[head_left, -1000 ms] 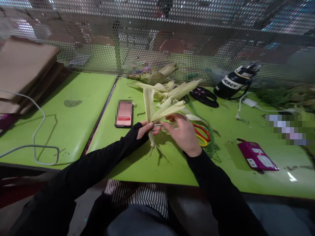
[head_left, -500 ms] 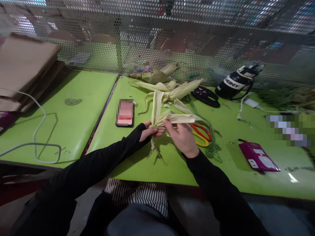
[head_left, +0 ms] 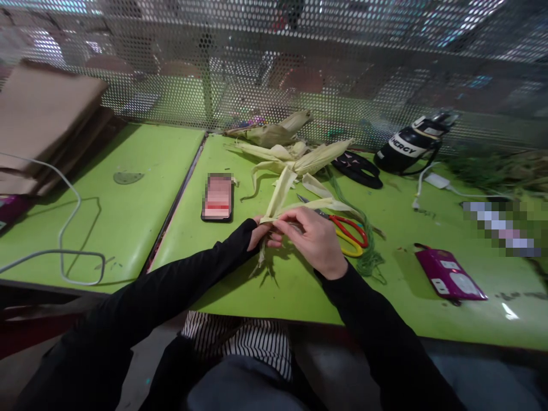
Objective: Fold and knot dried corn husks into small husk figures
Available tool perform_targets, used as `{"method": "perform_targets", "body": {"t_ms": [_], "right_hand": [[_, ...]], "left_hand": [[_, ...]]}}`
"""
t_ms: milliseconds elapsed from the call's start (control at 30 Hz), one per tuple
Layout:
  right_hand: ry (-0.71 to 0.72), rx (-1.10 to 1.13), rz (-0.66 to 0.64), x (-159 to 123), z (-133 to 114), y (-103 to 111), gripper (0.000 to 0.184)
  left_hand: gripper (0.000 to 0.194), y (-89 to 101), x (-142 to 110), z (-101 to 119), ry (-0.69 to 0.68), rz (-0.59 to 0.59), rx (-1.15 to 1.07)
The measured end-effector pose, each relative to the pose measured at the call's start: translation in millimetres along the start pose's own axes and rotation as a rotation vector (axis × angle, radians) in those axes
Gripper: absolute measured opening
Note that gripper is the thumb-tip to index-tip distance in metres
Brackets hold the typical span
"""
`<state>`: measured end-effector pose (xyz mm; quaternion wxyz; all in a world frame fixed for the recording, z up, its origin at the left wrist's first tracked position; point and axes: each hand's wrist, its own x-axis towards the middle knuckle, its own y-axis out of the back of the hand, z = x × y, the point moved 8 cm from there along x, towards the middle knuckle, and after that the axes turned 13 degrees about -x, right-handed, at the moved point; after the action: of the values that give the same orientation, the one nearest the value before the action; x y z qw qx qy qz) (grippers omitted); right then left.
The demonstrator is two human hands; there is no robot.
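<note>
A small bundle of pale dried corn husk strips (head_left: 283, 194) is gripped at its narrow waist by both hands over the green table (head_left: 295, 285). My left hand (head_left: 262, 233) pinches the bundle from the left, fingers closed. My right hand (head_left: 314, 237) curls over the same spot from the right, fingers closed on the husk strips. Frayed ends hang below the hands; the long leaves fan up and to the right.
More husks (head_left: 291, 151) lie piled behind. Red and yellow scissors (head_left: 349, 233) and green string (head_left: 368, 260) rest right of my hands. A phone (head_left: 217, 197) lies to the left, a magenta device (head_left: 447, 274) and black bottle (head_left: 409, 145) to the right. Perforated metal screen (head_left: 274, 68) closes the back.
The husk leaves have swung from upright down toward the right. My right hand has shifted left and curled over the bundle's waist, closer to my left hand.
</note>
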<state>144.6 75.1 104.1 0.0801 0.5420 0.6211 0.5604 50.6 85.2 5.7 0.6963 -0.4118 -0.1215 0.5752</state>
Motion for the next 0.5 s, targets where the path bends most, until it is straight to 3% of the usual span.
{"method": "perform_targets", "body": {"t_ms": [67,167,267,400,500], "right_hand": [[-0.058,0.08,0.013,0.4,8.5,7.0,0.027],[-0.283,0.276,-0.014,0.1,35.9,10.2,0.048],[-0.413,0.373,-0.038,-0.5,52.3,2.5,0.038],[-0.318,0.372,0.023,0.9,44.7,-6.2,0.032],[-0.149,0.243,0.146,-0.8,27.7,4.5,0.018]], "left_hand": [[0.016,2.6,0.2,2.6,0.006,0.047,-0.035],[0.021,5.1,-3.5,12.5,-0.032,0.079,-0.093],[0.022,0.2,-8.0,17.1,-0.048,0.007,-0.146],[0.024,-3.2,-9.7,2.3,0.092,0.0,-0.129],[0.03,-3.6,-10.7,-2.4,0.138,0.033,-0.186]]}}
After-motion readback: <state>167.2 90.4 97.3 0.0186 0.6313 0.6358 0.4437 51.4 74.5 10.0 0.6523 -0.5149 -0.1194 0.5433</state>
